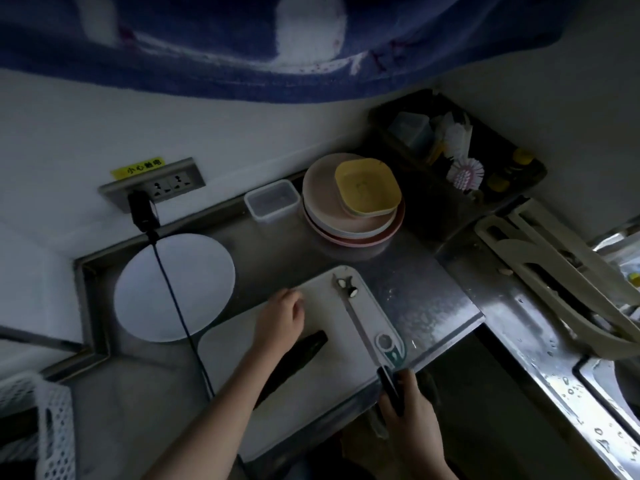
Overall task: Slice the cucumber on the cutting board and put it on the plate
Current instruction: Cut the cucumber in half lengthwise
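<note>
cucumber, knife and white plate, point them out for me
cucumber (308, 348), head view, dark end near the left hand
knife (360, 327), head view, middle of the blade
white plate (204, 268), head view, bare right half

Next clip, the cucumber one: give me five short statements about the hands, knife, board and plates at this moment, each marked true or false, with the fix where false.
1. The right hand grips the knife by its handle. True.
2. The white plate already holds cucumber slices. False: it is bare, with only a black cable running across it.
3. A few cut pieces lie at the far end of the cutting board, by the knife tip. True.
4. The left hand is holding the yellow bowl. False: it is over the board by the cucumber; the bowl sits on stacked plates.
5. The knife blade is cutting through the cucumber. False: it lies to the cucumber's right, apart from it.
</note>
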The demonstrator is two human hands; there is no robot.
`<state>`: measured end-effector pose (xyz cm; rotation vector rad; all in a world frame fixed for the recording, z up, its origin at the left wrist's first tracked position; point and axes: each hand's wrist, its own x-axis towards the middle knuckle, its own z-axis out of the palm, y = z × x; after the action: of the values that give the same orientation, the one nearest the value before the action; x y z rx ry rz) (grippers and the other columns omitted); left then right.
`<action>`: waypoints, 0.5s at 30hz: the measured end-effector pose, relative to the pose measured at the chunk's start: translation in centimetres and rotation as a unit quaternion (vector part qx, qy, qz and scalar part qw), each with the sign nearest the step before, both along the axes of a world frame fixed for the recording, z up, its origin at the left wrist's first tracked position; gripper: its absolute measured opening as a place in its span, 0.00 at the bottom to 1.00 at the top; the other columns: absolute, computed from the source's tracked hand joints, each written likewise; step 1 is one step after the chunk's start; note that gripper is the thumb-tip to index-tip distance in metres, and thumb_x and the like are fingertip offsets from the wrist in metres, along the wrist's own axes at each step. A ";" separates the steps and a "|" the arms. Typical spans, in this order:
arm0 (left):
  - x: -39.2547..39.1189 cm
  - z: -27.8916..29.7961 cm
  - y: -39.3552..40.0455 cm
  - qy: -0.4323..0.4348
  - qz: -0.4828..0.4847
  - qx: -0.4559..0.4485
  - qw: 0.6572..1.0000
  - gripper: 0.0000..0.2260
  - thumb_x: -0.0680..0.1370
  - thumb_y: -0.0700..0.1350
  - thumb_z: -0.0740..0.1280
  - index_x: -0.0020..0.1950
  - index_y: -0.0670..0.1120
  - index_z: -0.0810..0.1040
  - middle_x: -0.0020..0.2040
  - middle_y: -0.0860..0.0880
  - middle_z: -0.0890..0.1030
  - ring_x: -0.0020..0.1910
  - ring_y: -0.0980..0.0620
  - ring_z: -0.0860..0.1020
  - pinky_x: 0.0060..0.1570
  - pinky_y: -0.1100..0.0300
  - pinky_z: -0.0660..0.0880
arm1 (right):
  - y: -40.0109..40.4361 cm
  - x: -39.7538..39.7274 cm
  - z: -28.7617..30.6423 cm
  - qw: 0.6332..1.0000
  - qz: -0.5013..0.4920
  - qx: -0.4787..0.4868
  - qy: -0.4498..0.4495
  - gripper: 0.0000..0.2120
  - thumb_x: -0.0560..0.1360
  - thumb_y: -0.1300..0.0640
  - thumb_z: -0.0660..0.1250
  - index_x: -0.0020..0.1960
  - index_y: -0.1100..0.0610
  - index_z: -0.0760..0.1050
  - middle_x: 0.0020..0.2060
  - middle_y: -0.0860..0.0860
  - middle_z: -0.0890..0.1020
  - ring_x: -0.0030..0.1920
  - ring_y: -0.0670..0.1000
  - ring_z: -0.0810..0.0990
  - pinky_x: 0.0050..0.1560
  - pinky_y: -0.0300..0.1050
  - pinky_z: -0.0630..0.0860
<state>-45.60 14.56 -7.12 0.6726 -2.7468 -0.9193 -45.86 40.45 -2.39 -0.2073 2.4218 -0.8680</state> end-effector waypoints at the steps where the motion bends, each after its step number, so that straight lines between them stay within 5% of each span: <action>1: 1.6 0.4 -0.2 -0.021 -0.024 -0.020 0.999 0.12 0.75 0.46 0.61 0.49 0.41 0.79 0.46 0.45 0.79 0.45 0.45 0.78 0.41 0.56 0.74 | -0.5 0.2 -0.1 1.000 0.027 0.008 -0.010 0.11 0.76 0.53 0.66 0.53 0.46 0.65 0.42 0.44 0.79 0.40 0.43 0.80 0.42 0.46 0.80; 5: 6.6 1.3 0.3 -0.170 -0.156 -0.128 0.965 0.23 0.75 0.62 0.55 0.56 0.46 0.75 0.51 0.49 0.78 0.49 0.49 0.77 0.43 0.57 0.73 | -2.3 1.7 -0.5 0.997 0.070 -0.007 -0.035 0.08 0.76 0.52 0.64 0.51 0.49 0.65 0.41 0.48 0.81 0.41 0.48 0.81 0.44 0.50 0.78; 9: 7.6 1.1 0.7 -0.320 -0.139 -0.067 0.935 0.24 0.79 0.59 0.57 0.70 0.48 0.64 0.65 0.47 0.71 0.59 0.46 0.73 0.53 0.54 0.71 | -3.6 2.4 -0.4 0.996 0.031 -0.070 -0.051 0.07 0.77 0.47 0.64 0.49 0.48 0.69 0.37 0.48 0.81 0.37 0.44 0.80 0.42 0.48 0.77; 12: 7.4 1.2 1.7 -0.279 -0.064 0.029 0.958 0.24 0.80 0.58 0.57 0.70 0.45 0.63 0.64 0.44 0.72 0.58 0.46 0.74 0.52 0.55 0.73 | -4.3 2.4 0.2 0.992 0.018 -0.114 -0.049 0.05 0.78 0.48 0.62 0.54 0.41 0.71 0.38 0.41 0.80 0.39 0.39 0.78 0.41 0.37 0.74; 15: 6.5 0.9 3.6 -0.231 0.081 0.168 0.955 0.26 0.79 0.60 0.56 0.67 0.40 0.64 0.58 0.42 0.74 0.51 0.46 0.77 0.37 0.60 0.72 | -4.9 2.2 1.2 0.983 -0.028 -0.162 -0.084 0.03 0.79 0.54 0.62 0.49 0.47 0.73 0.30 0.48 0.78 0.31 0.47 0.77 0.36 0.47 0.74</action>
<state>-39.09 18.11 -6.23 1.3009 -2.8746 -1.3541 -43.71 35.57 -1.18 -0.1793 2.1287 -1.2521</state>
